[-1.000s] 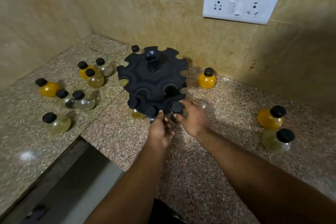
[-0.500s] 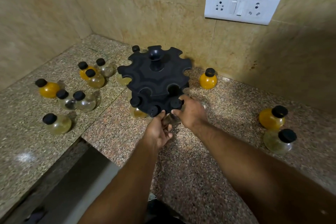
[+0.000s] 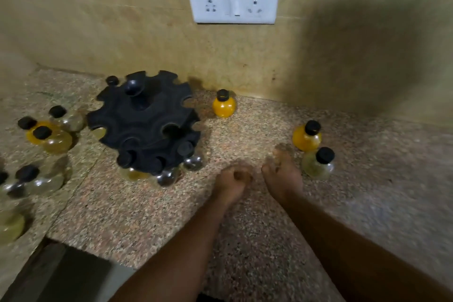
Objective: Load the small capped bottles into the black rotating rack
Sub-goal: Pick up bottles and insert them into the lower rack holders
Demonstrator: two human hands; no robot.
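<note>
Both hands have been withdrawn from the black notched plastic rotating rack (image 3: 144, 125), the left hand (image 3: 232, 179) loosely curled and empty, the right hand (image 3: 282, 176) spread empty toward the pale round glass black-capped bottle (image 3: 318, 164) on the speckled granite surface (image 3: 245, 228).

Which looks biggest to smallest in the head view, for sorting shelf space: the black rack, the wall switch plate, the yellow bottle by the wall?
1. black rack, the widest.
2. wall switch plate, somewhat narrower, though it sits farther away, so its true size is unsure.
3. yellow bottle by the wall, far the smallest.
</note>
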